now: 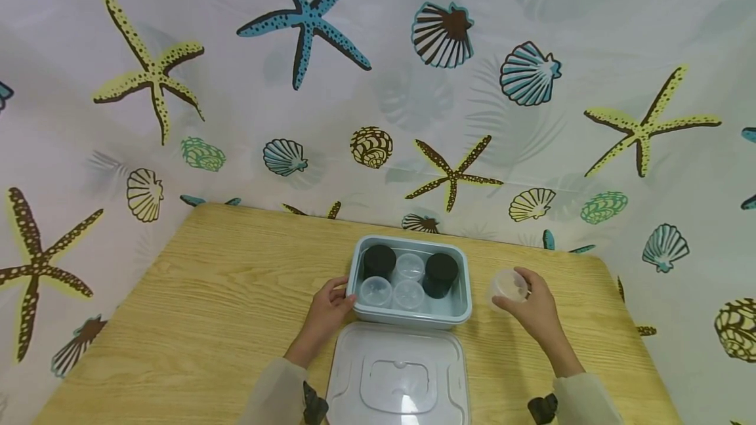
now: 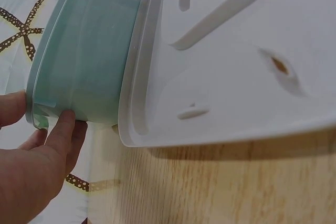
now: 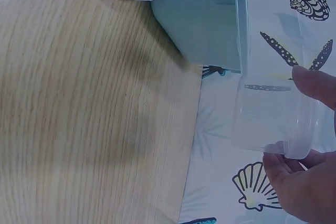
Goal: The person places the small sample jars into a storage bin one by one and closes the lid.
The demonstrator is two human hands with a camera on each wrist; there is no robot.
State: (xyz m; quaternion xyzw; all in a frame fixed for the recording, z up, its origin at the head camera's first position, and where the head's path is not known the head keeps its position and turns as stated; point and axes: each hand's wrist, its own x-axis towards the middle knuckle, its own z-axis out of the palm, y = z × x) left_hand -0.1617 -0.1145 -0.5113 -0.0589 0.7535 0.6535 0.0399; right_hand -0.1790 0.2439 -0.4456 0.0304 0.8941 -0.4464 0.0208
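Observation:
A light blue plastic box point(image 1: 457, 317) holds two black-topped jars point(image 1: 380, 261) and several clear round jars point(image 1: 375, 292). My left hand point(image 1: 329, 307) grips the box's left end, thumb at the rim and fingers against the outer wall, as the left wrist view also shows. To the right of the box, my right hand point(image 1: 536, 307) holds another clear plastic jar point(image 1: 509, 286) by its lidded end, between thumb and fingers. In the right wrist view this clear jar point(image 3: 262, 116) looks see-through, with the wall pattern visible through it.
A whitish translucent lid point(image 1: 398, 379) lies flat on the wooden table point(image 1: 236, 307), right in front of the box. Behind the table hangs a white cloth point(image 1: 378, 97) printed with starfish and shells, which also closes off both sides.

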